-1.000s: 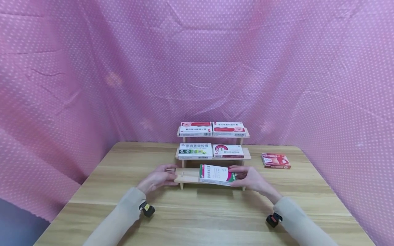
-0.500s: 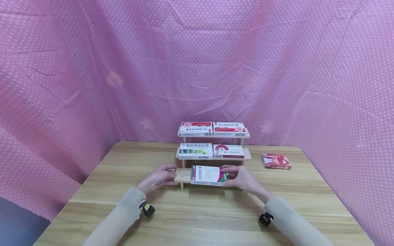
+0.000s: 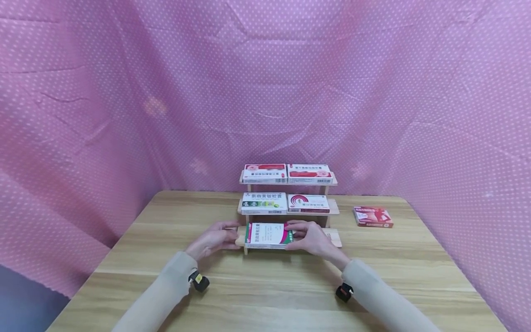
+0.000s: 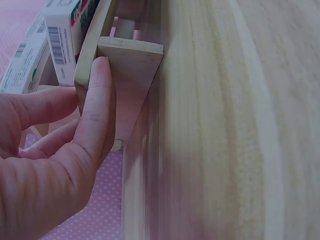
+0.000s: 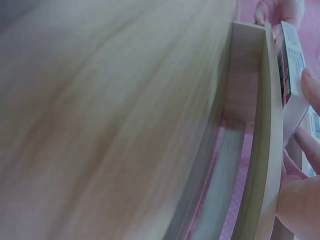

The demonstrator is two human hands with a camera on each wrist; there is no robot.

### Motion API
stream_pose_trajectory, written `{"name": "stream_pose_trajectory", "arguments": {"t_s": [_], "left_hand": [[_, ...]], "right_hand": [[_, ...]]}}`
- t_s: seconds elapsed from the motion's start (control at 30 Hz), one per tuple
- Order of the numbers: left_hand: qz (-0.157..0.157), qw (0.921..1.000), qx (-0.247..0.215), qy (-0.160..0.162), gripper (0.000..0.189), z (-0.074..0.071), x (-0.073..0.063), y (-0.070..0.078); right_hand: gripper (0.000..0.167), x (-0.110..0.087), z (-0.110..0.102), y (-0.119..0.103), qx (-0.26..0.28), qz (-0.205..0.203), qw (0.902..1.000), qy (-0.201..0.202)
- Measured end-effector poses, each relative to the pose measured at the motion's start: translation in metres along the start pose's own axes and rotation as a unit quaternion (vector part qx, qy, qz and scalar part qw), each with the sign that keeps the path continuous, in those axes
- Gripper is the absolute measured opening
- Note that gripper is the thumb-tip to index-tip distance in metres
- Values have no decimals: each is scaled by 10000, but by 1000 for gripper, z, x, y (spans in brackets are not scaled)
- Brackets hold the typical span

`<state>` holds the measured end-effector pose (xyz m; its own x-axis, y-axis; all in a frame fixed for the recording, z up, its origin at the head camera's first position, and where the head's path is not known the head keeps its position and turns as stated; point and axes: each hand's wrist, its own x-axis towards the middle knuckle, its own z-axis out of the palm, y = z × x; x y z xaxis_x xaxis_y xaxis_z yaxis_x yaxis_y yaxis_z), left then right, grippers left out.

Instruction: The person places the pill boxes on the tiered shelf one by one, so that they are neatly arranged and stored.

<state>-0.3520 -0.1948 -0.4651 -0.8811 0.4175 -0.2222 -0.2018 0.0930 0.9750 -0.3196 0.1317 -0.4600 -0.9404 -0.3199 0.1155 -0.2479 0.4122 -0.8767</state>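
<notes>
A small wooden three-step rack (image 3: 335, 236) stands on the table. In the head view my left hand (image 3: 213, 240) grips the left end of its lowest step; the left wrist view shows the thumb and fingers (image 4: 97, 107) around the board's edge. My right hand (image 3: 312, 240) holds a white medicine box (image 3: 267, 234) with green and magenta ends by its right end. The box lies over the left part of the lowest step, close to my left fingertips. In the right wrist view the box (image 5: 296, 65) lies along the board, and part of my right hand is cut off.
On the middle step lie a white-green box (image 3: 263, 204) and a white-maroon box (image 3: 309, 204). Two red-white boxes (image 3: 264, 173) share the top step. A red box (image 3: 373, 216) lies on the table (image 3: 265, 295) at right. A pink dotted curtain (image 3: 265, 92) hangs behind.
My right hand has moved the white medicine box leftward along the lowest step, toward my left hand. The box's tilt has levelled out. My left hand stays at the step's left end.
</notes>
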Motion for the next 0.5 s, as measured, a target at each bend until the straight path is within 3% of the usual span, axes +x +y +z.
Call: {"name": "stream_pose_trajectory", "arguments": {"t_s": [0.5], "left_hand": [[12,9998,171,-141,64,-4,0,2]], "right_hand": [[54,12,16,-4,-468,-85,9989,36]]}}
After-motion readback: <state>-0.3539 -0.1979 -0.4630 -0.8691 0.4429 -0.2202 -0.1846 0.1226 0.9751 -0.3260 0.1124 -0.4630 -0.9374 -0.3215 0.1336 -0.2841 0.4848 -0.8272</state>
